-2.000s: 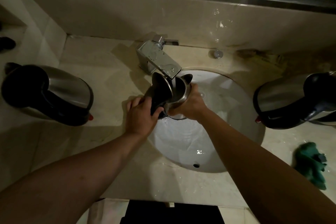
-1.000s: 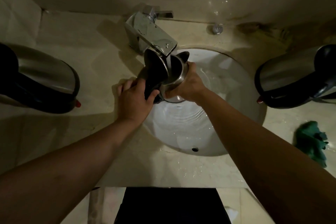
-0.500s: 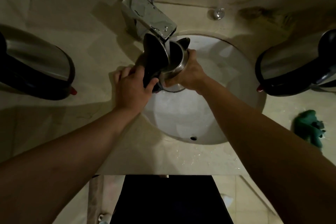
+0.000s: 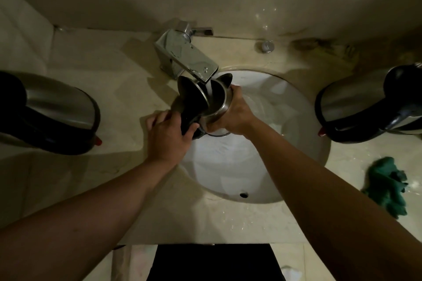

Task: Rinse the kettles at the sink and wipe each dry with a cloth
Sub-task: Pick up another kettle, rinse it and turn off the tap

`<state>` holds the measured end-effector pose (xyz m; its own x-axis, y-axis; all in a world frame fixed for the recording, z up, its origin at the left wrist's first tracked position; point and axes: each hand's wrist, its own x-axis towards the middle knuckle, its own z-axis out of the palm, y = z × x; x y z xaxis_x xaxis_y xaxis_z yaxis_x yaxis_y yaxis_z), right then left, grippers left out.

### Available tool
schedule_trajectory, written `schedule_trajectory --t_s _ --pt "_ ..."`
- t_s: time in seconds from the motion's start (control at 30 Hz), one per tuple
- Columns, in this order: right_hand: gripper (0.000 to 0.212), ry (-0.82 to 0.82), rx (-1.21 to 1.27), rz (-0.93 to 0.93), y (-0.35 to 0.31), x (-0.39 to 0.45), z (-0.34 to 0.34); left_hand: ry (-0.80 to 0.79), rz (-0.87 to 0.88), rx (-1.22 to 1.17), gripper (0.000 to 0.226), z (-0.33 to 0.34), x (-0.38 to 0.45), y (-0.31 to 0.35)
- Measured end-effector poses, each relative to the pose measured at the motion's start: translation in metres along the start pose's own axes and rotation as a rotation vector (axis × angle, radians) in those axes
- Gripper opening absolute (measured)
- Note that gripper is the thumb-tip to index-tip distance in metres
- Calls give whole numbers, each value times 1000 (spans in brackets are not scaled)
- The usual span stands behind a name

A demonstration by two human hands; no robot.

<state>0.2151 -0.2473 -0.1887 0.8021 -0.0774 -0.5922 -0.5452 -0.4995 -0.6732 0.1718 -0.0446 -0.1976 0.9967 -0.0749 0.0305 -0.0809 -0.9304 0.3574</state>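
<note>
Two hands hold one kettle under the tap — left hand grips its handle, right hand its body.

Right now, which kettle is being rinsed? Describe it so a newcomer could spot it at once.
Start at the white sink basin in the countertop and go to the chrome tap behind it. The kettle sits right under the spout, lid open, gripped by the left hand and right hand. The other two kettles stand untouched on the counter at either side.
</note>
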Motion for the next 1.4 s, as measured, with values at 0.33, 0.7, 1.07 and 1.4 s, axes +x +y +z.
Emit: schedule_trajectory --t_s 0.33,0.7,1.07,1.4 --pt "139 6 -9 -10 2 4 0 -15 9 18 42 -2 1 2" --pt "141 -16 26 -33 5 3 -3 -32 -12 40 41 1 1 2" --pt "145 -32 48 -45 7 2 -2 -38 -8 52 37 1 1 3" --pt "134 -43 67 -18 7 1 -5 -33 -2 35 40 0 2 2"
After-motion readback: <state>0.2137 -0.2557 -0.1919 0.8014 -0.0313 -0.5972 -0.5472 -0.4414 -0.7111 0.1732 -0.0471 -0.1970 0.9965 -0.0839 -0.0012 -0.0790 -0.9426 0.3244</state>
